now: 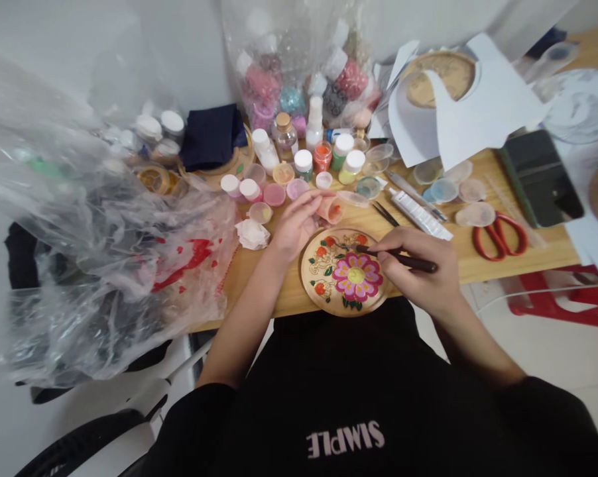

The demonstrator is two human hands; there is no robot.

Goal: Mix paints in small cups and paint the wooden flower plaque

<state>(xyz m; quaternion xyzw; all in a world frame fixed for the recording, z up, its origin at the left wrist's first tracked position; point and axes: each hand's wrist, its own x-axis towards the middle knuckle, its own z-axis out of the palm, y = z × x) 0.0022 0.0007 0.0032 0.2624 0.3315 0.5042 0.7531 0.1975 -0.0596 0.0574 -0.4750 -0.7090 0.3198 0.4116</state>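
Observation:
A round wooden disc painted with a pink flower, red fruits and green leaves lies at the near edge of the wooden table. My right hand is closed round a dark thin tool whose tip rests on the disc's upper part. My left hand lies at the disc's upper left rim, its fingers curled round a small clear cup with orange contents.
Small jars, bottles and cups of beads and paint crowd the table behind the disc. Crumpled plastic bags pile at the left. Red-handled scissors, a white tube, white paper and a dark notebook lie to the right.

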